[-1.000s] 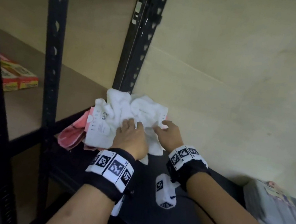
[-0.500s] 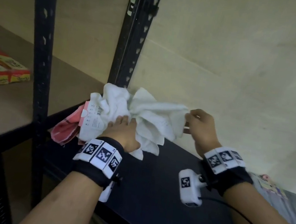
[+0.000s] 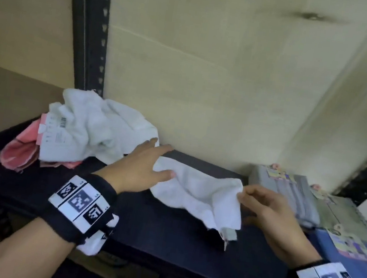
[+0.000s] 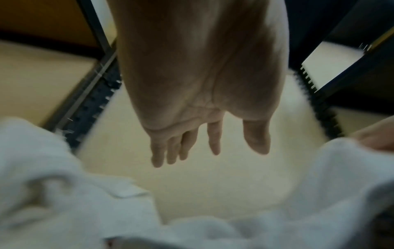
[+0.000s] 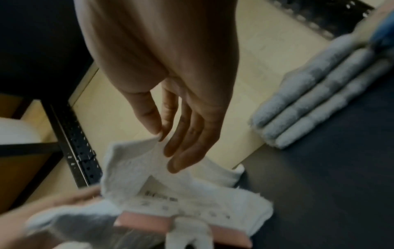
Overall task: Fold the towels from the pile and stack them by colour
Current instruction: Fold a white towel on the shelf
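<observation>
1. the white towel (image 3: 197, 195) i'm working on lies rumpled on the dark shelf board (image 3: 162, 242), its long axis running from about 9 o'clock to 3 o'clock across my view, the right-hand end sagging toward me with a label (image 3: 230, 234) hanging at its lower corner.
2. my right hand (image 3: 269, 211) pinches the towel's upper right corner between thumb and forefinger – the wrist view shows the tips (image 5: 158, 133) meeting on the cloth, the other fingers loosely extended.
3. my left hand (image 3: 142, 166) is spread flat, fingers straight, at the towel's left end; the thumb lies on the cloth, and i can't tell whether the fingers press it or just hover.
4. the pile (image 3: 93, 130) sits at 10 o'clock against the rack post (image 3: 91, 30): crumpled white towels over a pink towel (image 3: 21, 150) that reaches the shelf's left edge.
5. at 3 o'clock, folded grey towels (image 3: 288, 192) lie side by side near my right hand, with a blue packet (image 3: 351, 249) just nearer me.
6. the wall (image 3: 210, 83) closes off the back edge right behind the towel – bare dark board runs from the towel toward the front edge at 6 o'clock.
</observation>
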